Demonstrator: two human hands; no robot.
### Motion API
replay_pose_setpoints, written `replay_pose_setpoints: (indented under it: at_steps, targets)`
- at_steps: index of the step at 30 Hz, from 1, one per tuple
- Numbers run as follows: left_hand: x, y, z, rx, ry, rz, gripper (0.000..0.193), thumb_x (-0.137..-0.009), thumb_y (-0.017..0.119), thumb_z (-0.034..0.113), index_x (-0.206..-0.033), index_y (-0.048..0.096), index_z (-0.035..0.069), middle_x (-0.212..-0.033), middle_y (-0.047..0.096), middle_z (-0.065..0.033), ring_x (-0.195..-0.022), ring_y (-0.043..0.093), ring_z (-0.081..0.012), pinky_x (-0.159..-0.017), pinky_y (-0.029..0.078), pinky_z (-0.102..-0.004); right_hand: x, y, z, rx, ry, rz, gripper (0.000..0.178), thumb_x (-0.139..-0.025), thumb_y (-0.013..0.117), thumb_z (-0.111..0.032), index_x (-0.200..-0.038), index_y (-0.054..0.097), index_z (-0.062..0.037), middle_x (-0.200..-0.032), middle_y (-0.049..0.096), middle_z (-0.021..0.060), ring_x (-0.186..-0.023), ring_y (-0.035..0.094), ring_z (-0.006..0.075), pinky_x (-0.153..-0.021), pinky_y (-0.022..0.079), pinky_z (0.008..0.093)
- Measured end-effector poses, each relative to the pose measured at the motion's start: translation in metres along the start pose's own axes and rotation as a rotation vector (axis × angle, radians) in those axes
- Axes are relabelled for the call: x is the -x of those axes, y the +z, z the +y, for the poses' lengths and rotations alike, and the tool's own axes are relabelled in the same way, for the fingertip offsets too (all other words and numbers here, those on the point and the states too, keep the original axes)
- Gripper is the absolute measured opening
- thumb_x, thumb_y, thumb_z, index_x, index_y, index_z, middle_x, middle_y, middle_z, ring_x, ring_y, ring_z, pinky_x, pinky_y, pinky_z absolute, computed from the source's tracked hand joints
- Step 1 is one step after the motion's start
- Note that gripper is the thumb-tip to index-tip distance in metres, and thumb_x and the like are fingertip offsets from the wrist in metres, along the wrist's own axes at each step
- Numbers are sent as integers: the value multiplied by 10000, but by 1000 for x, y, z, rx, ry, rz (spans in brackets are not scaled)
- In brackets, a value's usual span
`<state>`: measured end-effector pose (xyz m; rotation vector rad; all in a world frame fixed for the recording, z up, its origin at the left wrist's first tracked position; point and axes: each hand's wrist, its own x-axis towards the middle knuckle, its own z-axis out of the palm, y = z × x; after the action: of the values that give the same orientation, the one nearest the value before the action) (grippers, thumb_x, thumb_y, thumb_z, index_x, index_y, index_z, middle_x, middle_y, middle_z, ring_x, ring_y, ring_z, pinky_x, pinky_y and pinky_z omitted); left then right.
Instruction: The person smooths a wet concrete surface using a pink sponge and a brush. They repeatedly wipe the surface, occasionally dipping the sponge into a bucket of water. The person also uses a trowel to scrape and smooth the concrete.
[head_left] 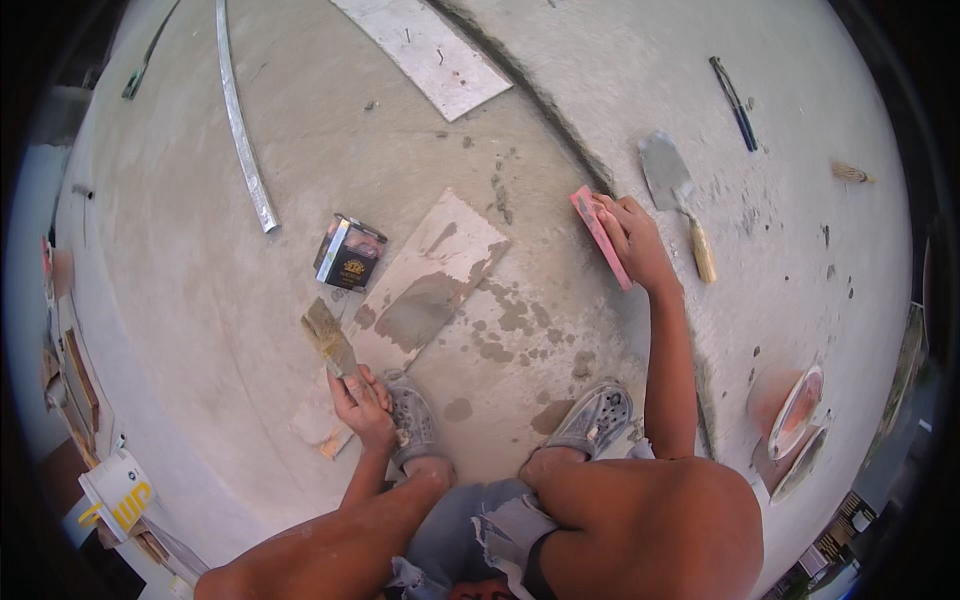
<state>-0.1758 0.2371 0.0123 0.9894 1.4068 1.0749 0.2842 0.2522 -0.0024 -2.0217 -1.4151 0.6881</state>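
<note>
Nearest the lens we record bare knees, frayed denim shorts [470,530] and two grey perforated clogs [592,418] planted on the concrete floor [180,300], the person squatting. The left hand [362,405] has its fingers curled tight around the handle of a small trowel [330,342], whose mortar-smeared blade rests at the lower edge of a flat board [420,290] carrying a patch of wet grey mortar. The right hand [632,240] has thumb and fingers clamped over the top edge of a pink float [600,236], held on edge against the lip of the raised screed [700,80] where it meets the lower floor. Just beside that hand, apart from it, lies a second trowel with a wooden handle [680,195]; pliers [735,103] lie farther off. A dark small box [350,253] sits near the board's upper left, and mortar spatter [510,320] dots the floor between board and feet. Risks, in our judgement: the float tilting and gouging the fresh lip; mortar sliding off the trowel blade in transfer; a clog slipping on wet spatter; the box catching drips.
</note>
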Motion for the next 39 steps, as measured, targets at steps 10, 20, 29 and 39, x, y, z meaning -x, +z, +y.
replay_pose_setpoints:
  at_steps: [10,20,29,39]
  targets:
    - [0,1,-6,8,0,4,353,-1166,430,297,-1388,409,22,-986,536,-59,-540,463,-52,-446,385,-209,47,-5,-40,24,2,-26,362,-1071,584,-234,-1371,674,-53,-1075,607,187,-962,644,349,-879,525,434]
    - [-1,-1,-8,-16,15,-11,314,-1167,428,290,-1342,423,30,-993,532,-53,-541,459,-45,-445,380,-205,29,21,-11,213,-43,20,359,-1047,641,-243,-1351,683,-57,-1108,610,171,-964,645,342,-861,534,428]
    - [-1,0,-7,-42,-1,-19,311,-1166,427,294,-1329,433,29,-989,529,-51,-539,452,-47,-451,377,-210,21,4,-16,146,28,144,363,-1062,618,-243,-1344,677,-22,-1103,605,182,-993,641,344,-889,523,423]
    - [1,0,-6,-57,13,1,384,-1163,426,296,-1424,410,15,-986,526,-53,-536,458,-53,-455,381,-210,40,11,-33,-49,-50,-90,392,-1052,634,-245,-1387,662,-43,-1102,602,173,-989,635,340,-885,523,428]
